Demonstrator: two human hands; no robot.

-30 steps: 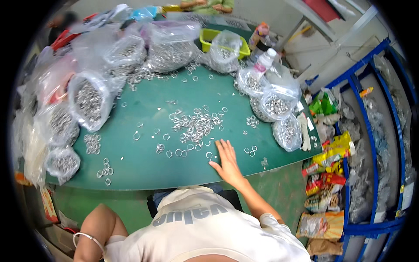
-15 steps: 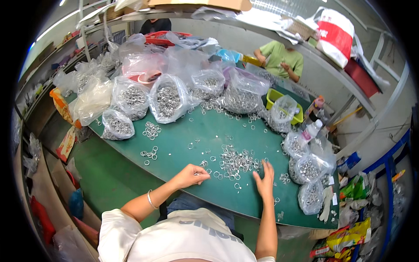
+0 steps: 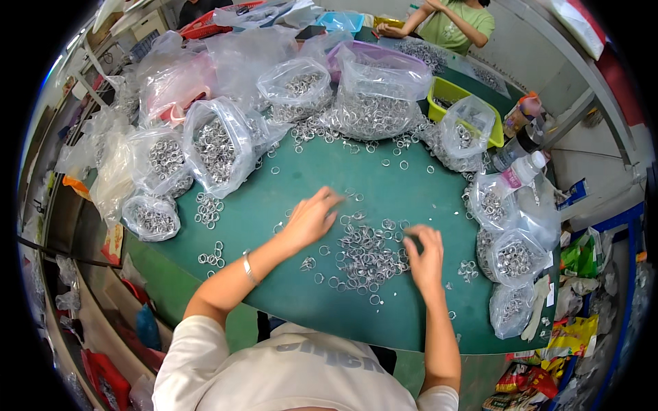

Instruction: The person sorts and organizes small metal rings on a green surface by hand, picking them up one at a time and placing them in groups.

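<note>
A loose pile of silver metal rings (image 3: 370,257) lies on the green tabletop. Above its upper left side is my left hand (image 3: 312,218), with a bracelet on the wrist. Its fingers reach forward, the thumb apart from them and the tips a little smeared; I see nothing between them. Close by its fingertips are a few blurred rings (image 3: 353,195). My right hand (image 3: 426,255) rests at the pile's right edge, fingers bent and apart, the tips beside the outer rings. Small groups of rings sit to the left (image 3: 208,209) and right (image 3: 468,271).
Open clear plastic bags full of rings (image 3: 218,152) line the table's far and left sides. More bags (image 3: 514,260), a bottle (image 3: 524,170) and a yellow-green basket (image 3: 466,103) stand along the right. Across the table sits a person in a green shirt (image 3: 456,27).
My left hand has moved forward from the table's near edge, its closed fingers now stretched out. My right hand stays by the pile. The view has tilted down and closer.
</note>
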